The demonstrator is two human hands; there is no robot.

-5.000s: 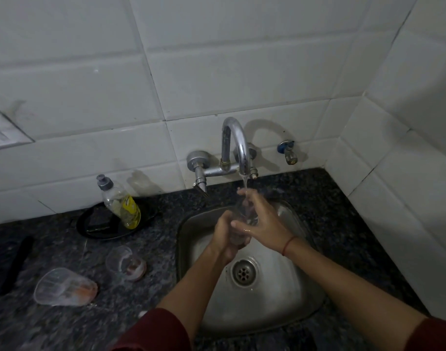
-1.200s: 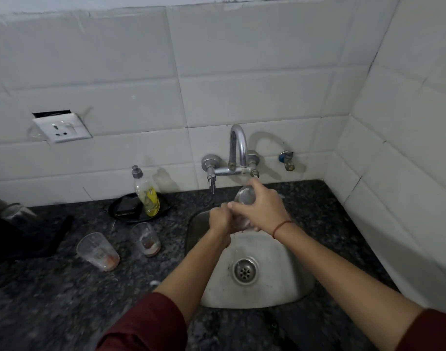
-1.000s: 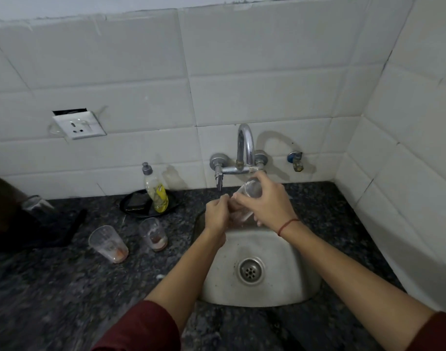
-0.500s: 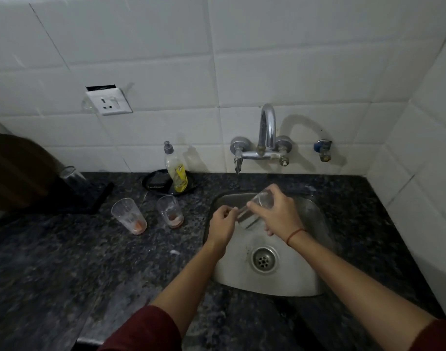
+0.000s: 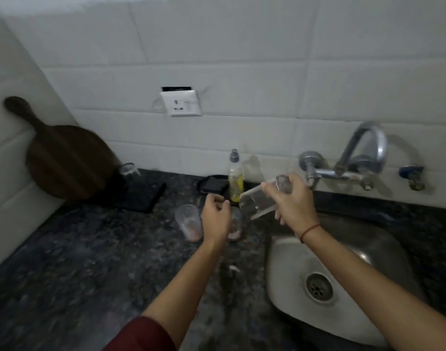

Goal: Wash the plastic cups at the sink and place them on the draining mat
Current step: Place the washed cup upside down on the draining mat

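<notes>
My right hand (image 5: 292,201) grips a clear plastic cup (image 5: 257,201) tilted on its side, mouth toward the lower left, above the counter just left of the steel sink (image 5: 287,287). My left hand (image 5: 215,219) hovers over the counter with fingers loosely curled, holding nothing. Two dirty clear cups with reddish residue stand upright behind it: one (image 5: 189,225) to its left, the other (image 5: 235,228) partly hidden by the hand. A black draining mat (image 5: 143,196) lies at the back left with one clear cup (image 5: 129,169) upside down on it.
A soap bottle (image 5: 235,179) stands beside a black dish (image 5: 211,184) at the wall. The tap (image 5: 363,158) is mounted over the sink. A dark wooden board (image 5: 62,158) leans in the left corner. A white socket (image 5: 181,102) sits on the tiles.
My right hand has carried the cup left, out from over the sink. My left hand let go of it and moved left over the dirty cups. The view swung left.
</notes>
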